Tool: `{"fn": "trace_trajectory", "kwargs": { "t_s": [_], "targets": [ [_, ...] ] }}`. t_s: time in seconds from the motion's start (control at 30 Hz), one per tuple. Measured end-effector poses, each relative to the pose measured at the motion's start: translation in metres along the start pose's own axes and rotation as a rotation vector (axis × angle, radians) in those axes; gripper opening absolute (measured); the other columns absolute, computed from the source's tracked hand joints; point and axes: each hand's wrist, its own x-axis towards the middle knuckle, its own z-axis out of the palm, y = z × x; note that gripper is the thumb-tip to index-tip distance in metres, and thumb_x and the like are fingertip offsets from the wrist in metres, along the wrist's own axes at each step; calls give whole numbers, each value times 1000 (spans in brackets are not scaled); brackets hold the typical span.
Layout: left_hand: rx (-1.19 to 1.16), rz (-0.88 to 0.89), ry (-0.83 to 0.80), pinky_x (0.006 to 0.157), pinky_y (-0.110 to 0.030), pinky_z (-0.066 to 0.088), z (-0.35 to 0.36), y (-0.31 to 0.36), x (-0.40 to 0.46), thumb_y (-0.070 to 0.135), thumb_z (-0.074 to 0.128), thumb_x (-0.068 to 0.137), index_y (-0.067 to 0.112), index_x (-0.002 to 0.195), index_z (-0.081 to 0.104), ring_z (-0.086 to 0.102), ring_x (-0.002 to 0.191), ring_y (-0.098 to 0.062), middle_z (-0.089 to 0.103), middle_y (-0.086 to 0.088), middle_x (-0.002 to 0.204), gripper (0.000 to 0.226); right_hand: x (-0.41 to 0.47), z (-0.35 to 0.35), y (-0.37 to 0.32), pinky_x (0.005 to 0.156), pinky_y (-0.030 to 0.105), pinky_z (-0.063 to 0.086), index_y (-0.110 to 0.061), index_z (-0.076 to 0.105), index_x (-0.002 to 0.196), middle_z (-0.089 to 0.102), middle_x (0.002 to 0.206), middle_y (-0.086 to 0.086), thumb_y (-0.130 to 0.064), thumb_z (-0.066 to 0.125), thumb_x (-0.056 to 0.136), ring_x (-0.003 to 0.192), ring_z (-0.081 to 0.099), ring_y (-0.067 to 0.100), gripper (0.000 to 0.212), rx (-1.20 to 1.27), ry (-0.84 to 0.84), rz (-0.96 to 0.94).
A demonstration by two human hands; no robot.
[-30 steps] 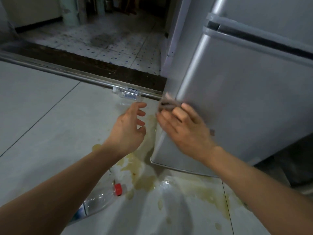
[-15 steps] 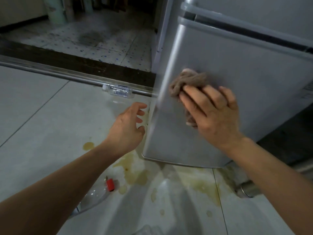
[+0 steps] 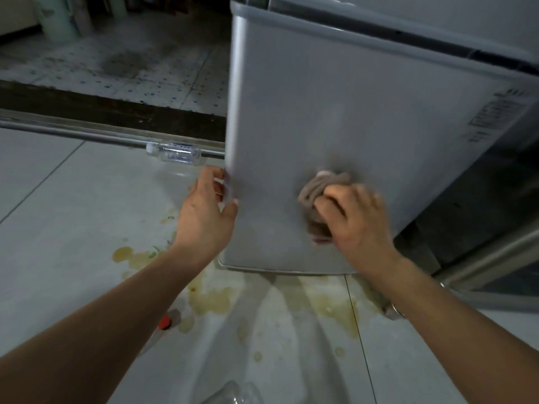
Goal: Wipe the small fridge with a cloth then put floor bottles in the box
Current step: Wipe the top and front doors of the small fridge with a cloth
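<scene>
The small silver fridge [image 3: 344,112] stands on the tiled floor, its door face toward me. My right hand [image 3: 354,214] presses a bunched brown cloth [image 3: 319,191] against the lower part of the door. My left hand [image 3: 205,211] grips the door's left edge, fingers wrapped around it. A clear plastic bottle [image 3: 175,153] lies on its side against the metal door rail. A second bottle with a red cap [image 3: 164,322] lies mostly hidden under my left forearm. Part of a third clear bottle [image 3: 233,393] shows at the bottom edge. No box is in view.
Yellowish spill stains [image 3: 210,298] spread over the white tiles in front of the fridge. A metal threshold rail [image 3: 73,131] crosses the floor at the left, with a speckled floor beyond. A dark gap and a metal frame [image 3: 481,258] lie right of the fridge.
My right hand has dragged the cloth down the door from the upper left to the lower middle. My left hand has moved from hovering open to gripping the door's left edge.
</scene>
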Motion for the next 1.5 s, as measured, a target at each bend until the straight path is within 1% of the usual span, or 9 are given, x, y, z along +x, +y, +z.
{"fn": "trace_trajectory", "kwargs": {
  "t_s": [0.2, 0.37, 0.43, 0.57, 0.7, 0.93, 1.13, 1.4, 1.5],
  "targets": [
    [1, 12, 52, 76, -30, 41, 8, -2, -2, 20, 61, 87, 23, 111, 40, 54, 89, -13, 55, 4, 105, 32, 0, 1, 9, 79, 26, 47, -7, 46, 106, 38, 108, 9, 3, 56, 86, 91, 53, 25, 25, 75, 214, 329],
    [-24, -15, 32, 77, -31, 42, 7, -1, -2, 21, 60, 89, 24, 114, 38, 55, 92, -15, 55, 4, 105, 33, -67, 24, -16, 46, 28, 47, -6, 44, 99, 48, 100, 12, -4, 60, 76, 61, 60, 27, 29, 55, -105, 164],
    [-34, -25, 36, 78, -32, 44, 7, 0, -3, 21, 60, 89, 25, 113, 38, 56, 93, -16, 56, 4, 106, 33, -75, 22, -21, 47, 27, 48, -6, 46, 97, 50, 98, 13, 0, 59, 76, 62, 60, 25, 25, 73, -168, 303],
    [-23, -19, 65, 83, -35, 47, 9, 0, -6, 21, 59, 90, 21, 117, 40, 56, 94, -16, 54, 6, 107, 34, -38, 1, -1, 76, 28, 42, 4, 51, 93, 50, 104, 27, 12, 59, 74, 88, 51, 31, 23, 270, 116, 825],
    [13, -19, 76, 82, -33, 43, 16, -3, -11, 19, 57, 89, 14, 115, 44, 53, 95, -16, 57, 0, 108, 29, -16, -10, 34, 94, 23, 39, 5, 44, 105, 40, 119, 24, 9, 53, 75, 109, 45, 28, 31, 224, 294, 957],
    [21, -68, 48, 87, -39, 47, 20, -8, -17, 15, 58, 89, 13, 115, 44, 56, 99, -21, 58, -6, 112, 29, -73, 21, -4, 90, 41, 47, 16, 36, 115, 32, 127, 32, -3, 52, 82, 101, 48, 46, 41, 286, -136, 1348],
    [97, -98, 10, 87, -41, 45, 27, -22, -22, 18, 56, 91, 9, 112, 47, 57, 101, -27, 59, -10, 113, 25, -49, 2, 37, 102, 25, 38, 8, 35, 126, 32, 130, 25, 12, 51, 82, 112, 46, 34, 48, 305, 178, 1353],
    [68, -30, 62, 80, -44, 48, 36, -32, -27, 19, 54, 91, 11, 105, 45, 58, 91, -29, 58, -6, 96, 18, -63, 29, 32, 107, 38, 33, -2, 21, 148, 36, 146, 20, 5, 42, 88, 129, 37, 34, 64, 156, 110, 1400],
    [33, -35, 76, 81, -46, 49, 38, -32, -28, 18, 53, 92, 11, 107, 45, 58, 91, -27, 57, -5, 97, 18, -95, 48, 12, 106, 43, 36, -2, 18, 149, 35, 144, 22, 4, 48, 88, 127, 38, 37, 68, 291, -118, 1520]
  ]
}}
